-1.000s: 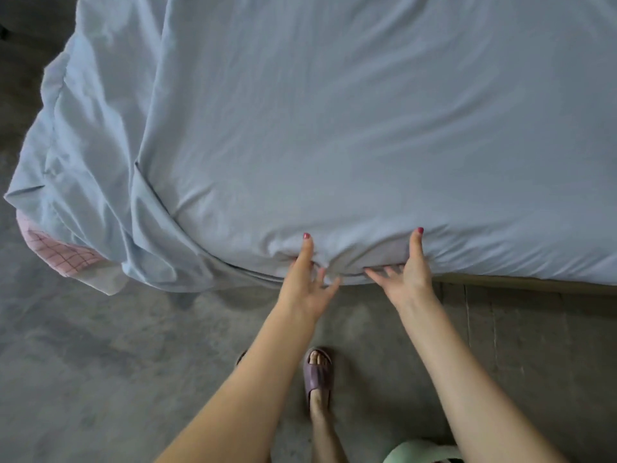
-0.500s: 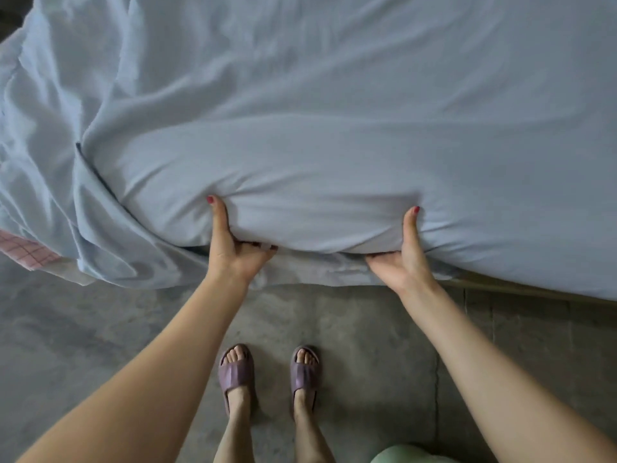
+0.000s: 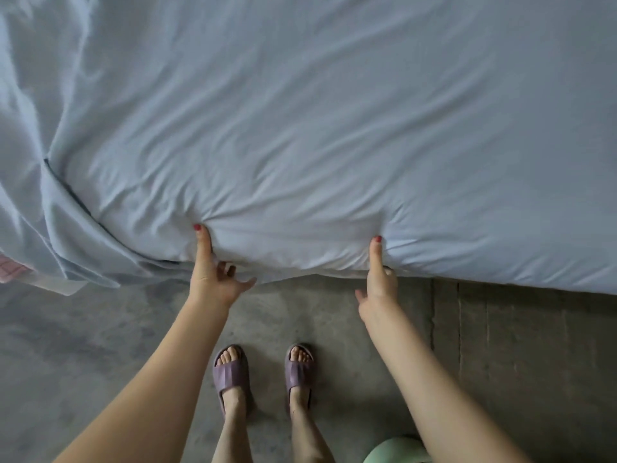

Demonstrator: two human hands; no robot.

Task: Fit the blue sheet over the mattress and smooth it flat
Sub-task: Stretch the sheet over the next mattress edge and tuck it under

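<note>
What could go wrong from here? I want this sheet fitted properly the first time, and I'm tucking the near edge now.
1. The blue sheet is bunched in loose folds at the left corner, where pink checked fabric still shows; tucking the middle first may leave that corner short.
2. Creases fan out from the thumbs of the left hand and right hand, so tucking now may trap them.
3. The hanging corner fabric could brush the concrete floor and pick up dirt.

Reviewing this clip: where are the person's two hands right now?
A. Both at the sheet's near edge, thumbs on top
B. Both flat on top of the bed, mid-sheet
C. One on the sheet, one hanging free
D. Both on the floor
A: the left hand and right hand both meet the near edge of the blue sheet, thumbs pressed on top.
</note>
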